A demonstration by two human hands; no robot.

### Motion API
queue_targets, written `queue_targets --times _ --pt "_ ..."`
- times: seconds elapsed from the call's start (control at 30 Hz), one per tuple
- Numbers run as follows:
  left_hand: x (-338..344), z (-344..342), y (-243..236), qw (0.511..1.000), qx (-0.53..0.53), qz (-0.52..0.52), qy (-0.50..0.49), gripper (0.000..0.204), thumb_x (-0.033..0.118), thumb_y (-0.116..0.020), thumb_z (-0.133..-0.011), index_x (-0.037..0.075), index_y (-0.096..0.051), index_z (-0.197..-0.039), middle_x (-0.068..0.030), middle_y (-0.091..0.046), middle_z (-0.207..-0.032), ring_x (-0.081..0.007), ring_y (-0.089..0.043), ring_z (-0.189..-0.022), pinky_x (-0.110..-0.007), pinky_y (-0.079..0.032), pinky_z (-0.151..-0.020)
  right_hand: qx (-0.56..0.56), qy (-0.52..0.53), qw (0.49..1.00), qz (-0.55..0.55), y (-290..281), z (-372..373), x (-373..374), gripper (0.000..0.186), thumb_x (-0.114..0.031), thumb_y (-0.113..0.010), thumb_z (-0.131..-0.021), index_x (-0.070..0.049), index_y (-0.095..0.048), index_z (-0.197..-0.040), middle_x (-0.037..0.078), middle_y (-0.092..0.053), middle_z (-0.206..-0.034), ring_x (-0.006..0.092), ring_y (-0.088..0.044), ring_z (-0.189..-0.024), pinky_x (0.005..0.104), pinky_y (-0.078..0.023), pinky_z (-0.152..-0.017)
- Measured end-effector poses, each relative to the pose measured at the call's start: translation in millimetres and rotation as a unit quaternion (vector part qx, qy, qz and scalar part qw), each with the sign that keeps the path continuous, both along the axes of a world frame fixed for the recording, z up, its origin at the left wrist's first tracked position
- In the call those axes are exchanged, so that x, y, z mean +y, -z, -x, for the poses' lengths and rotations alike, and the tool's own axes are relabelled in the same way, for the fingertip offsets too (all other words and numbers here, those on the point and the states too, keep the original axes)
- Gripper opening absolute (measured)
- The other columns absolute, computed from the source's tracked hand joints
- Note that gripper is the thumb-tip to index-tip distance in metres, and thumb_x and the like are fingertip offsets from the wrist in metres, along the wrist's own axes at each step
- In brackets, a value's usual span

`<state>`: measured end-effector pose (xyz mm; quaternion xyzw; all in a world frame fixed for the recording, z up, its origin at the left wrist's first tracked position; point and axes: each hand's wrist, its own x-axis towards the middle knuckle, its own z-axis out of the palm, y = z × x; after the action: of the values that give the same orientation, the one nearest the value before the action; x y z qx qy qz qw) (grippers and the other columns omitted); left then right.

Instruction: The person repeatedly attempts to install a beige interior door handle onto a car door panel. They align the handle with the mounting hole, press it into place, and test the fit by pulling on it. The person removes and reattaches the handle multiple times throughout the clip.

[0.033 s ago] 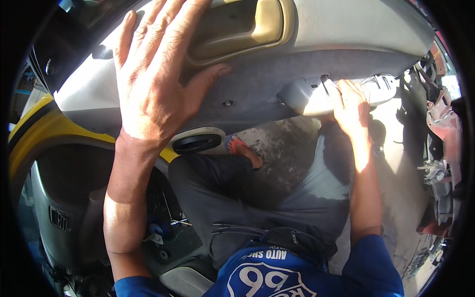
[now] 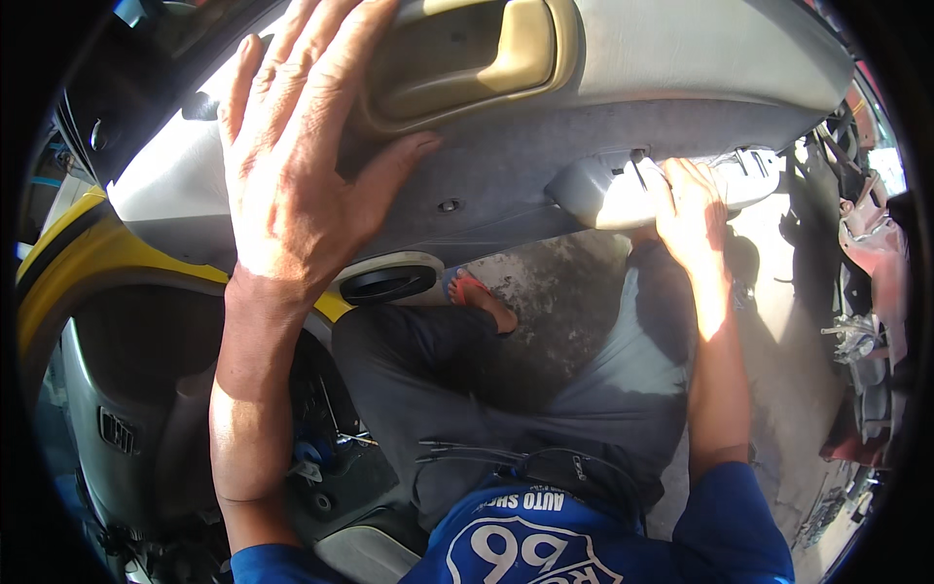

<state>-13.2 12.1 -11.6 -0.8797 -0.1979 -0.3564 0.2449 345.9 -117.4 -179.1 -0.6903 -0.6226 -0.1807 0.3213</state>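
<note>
A blue shirt (image 2: 525, 545) with white print fills the bottom middle of the frame, and dark trousers (image 2: 457, 389) spread above it with the knees apart. Farther out, the left hand (image 2: 297, 185) reaches into the upper left, its back to the camera and its fingers stretched upward and apart, the thumb slanting off to the right; it lies over a grey door panel (image 2: 496, 161), though whether the palm touches cannot be told. At right of centre, the right hand (image 2: 693, 209) has its fingers close together, bent over and clasped on a grey door pocket (image 2: 593, 195) (their tips are out of sight). That pocket sits at the panel's lower edge, its long axis running left to right with a slight rise toward the right; the rounded, tapering end points left and the slotted end points right. The panel itself stretches lengthwise across the top of the frame, with a tan pull handle (image 2: 533, 73) set at upper centre and a pale-rimmed round speaker (image 2: 389, 282) below it, left of centre. Beyond and beneath, a sandalled foot (image 2: 477, 292) rests on the stained floor (image 2: 550, 292), and reddish, crumpled metal parts (image 2: 871, 243) crowd the far right edge.
</note>
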Motion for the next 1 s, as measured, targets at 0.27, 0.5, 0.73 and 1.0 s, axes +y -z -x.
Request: queue_targets --times 0.27,0.5,0.73,1.0 --pt "-11 -41 -20 0.918 -0.379 0.002 -0.116 0.061 0.041 -0.054 -0.113 0.009 -0.046 -0.163 -0.0188 -0.052 -0.164 -0.0389 -0.046 -0.152 -0.056 -0.033 -0.123 0.027 0.016 0.999 -0.021 -1 -4 10 0.018 -0.021 -0.072 -0.098 -0.005 -0.07 -0.09 0.012 -0.07 -0.087 0.034 -0.065 -0.089 0.0452 -0.046 -0.095" --pt "3 -51 3 0.934 -0.335 0.072 0.101 0.051 0.032 -0.041 -0.117 0.006 -0.047 -0.161 -0.0167 -0.064 -0.153 -0.0325 -0.051 -0.153 -0.049 -0.032 -0.131 0.031 -0.003 1.0 0.0 -5 4 0 0.022 -0.02 -0.072 -0.099 -0.002 -0.065 -0.086 0.016 -0.066 -0.086 0.0381 -0.063 -0.092 0.0493 -0.046 -0.094" --pt "-9 -48 -61 0.852 -0.446 -0.263 -0.077 0.042 0.024 -0.04 -0.12 -0.001 -0.055 -0.15 -0.0176 -0.063 -0.151 -0.023 -0.063 -0.136 -0.033 -0.043 -0.119 0.042 0.014 0.999 -0.001 -3 2 -1 0.025 -0.022 -0.072 -0.098 -0.002 -0.065 -0.085 0.017 -0.067 -0.086 0.0381 -0.063 -0.09 0.0489 -0.046 -0.094" --pt "-17 -64 -28 0.928 -0.288 0.146 0.186 0.077 0.032 -0.089 -0.09 0.015 -0.056 -0.157 -0.0122 -0.058 -0.152 -0.0276 -0.055 -0.14 -0.049 -0.043 -0.117 0.076 0.021 0.996 0.03 -11 9 -7 0.026 -0.025 -0.071 -0.099 -0.001 -0.068 -0.088 0.017 -0.07 -0.092 0.0387 -0.065 -0.098 0.0497 -0.046 -0.099"
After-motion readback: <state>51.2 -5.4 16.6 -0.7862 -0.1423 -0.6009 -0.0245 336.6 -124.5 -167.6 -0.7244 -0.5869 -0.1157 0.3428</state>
